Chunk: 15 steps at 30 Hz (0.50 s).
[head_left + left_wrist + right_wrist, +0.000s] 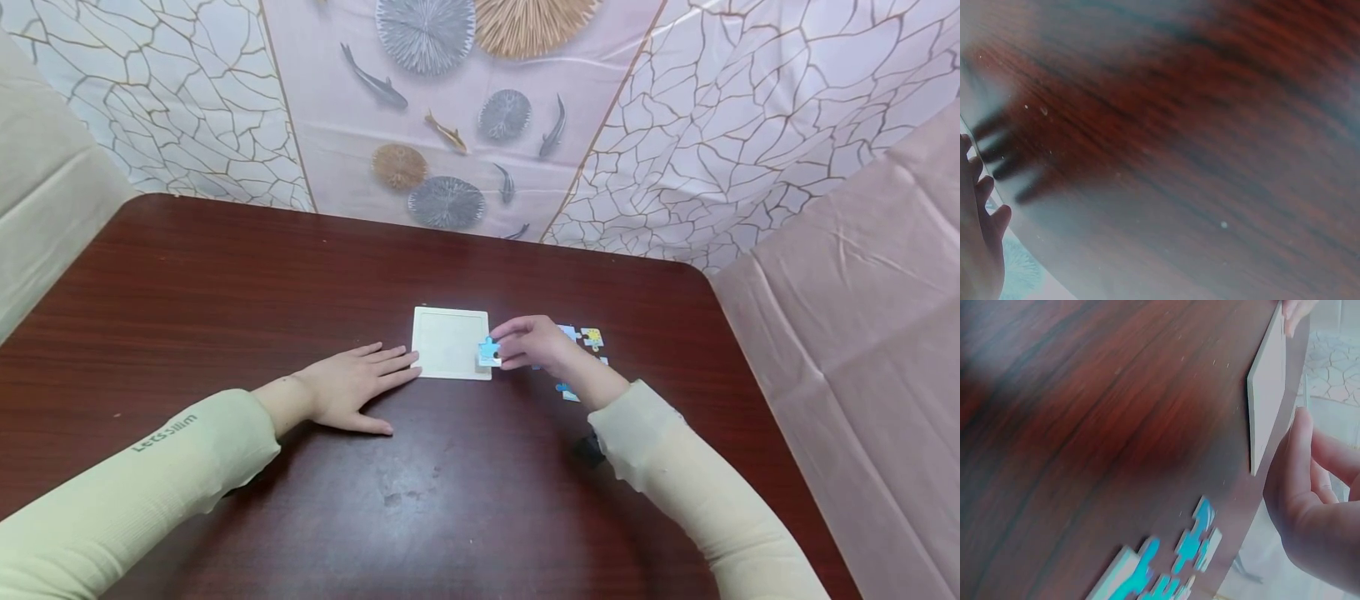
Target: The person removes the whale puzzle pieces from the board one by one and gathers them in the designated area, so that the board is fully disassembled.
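Observation:
A white square puzzle tray [448, 343] with a raised rim lies on the table, its inside bare. My left hand [348, 387] rests flat on the tabletop, fingers spread, with the fingertips at the tray's left edge; only part of this hand [985, 237] shows in the left wrist view. Above the tray's right side, my right hand [536, 343] pinches a light blue jigsaw piece [489, 353] between thumb and fingers. In the right wrist view, the right hand [1316, 487] is beside the tray [1266, 406], and the piece appears as a thin edge-on strip [1307, 394].
Several loose jigsaw pieces [592, 337] in blue, white and yellow lie right of the tray, partly hidden under the right wrist. The right wrist view shows these pieces [1190, 545] flat on the dark brown table [225, 275]. Patterned cloth [450, 133] hangs behind the table.

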Tool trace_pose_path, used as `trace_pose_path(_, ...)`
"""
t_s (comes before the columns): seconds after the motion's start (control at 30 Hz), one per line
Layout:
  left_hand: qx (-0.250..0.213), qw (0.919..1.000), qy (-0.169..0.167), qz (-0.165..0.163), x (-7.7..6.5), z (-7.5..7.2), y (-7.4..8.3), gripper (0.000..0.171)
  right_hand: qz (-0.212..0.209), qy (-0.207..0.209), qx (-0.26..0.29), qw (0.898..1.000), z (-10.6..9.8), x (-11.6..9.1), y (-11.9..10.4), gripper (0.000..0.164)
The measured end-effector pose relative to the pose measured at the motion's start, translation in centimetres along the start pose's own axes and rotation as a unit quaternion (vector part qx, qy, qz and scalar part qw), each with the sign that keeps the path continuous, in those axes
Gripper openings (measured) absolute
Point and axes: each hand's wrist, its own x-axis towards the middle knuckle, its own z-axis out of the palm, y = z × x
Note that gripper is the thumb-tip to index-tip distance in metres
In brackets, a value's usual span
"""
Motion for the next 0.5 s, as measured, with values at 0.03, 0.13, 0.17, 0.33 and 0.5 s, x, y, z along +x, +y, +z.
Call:
trace_pose_path(0.03, 0.000, 1.0000, 0.000, 0.000, 0.0, 0.0, 0.0, 0.082, -0.001, 0.000, -0.006, 1.000, -0.2, -0.1, 0.1, 0.032)
trace_pose_path(0.13, 0.000, 1.0000, 0.002, 0.001, 0.0, -0.1, 0.0, 0.082, 0.002, 0.002, -0.016, 1.000, -0.8, -0.5, 0.5, 0.031)
trace_pose_path(0.17, 0.000, 1.0000, 0.002, 0.001, 0.0, -0.1, 0.0, 0.082, 0.004, 0.004, -0.019, 1.000, -1.0, -0.6, 0.6, 0.031)
trace_pose_path(0.33, -0.002, 1.0000, 0.002, 0.001, 0.0, -0.1, 0.1, 0.082, 0.006, -0.004, -0.024, 1.000, -1.7, -1.0, 1.2, 0.030)
trace_pose_path(0.5, -0.002, 1.0000, 0.001, 0.001, 0.0, -0.1, 0.0, 0.082, 0.010, -0.012, -0.031, 0.999, -2.3, -1.3, 1.7, 0.031)
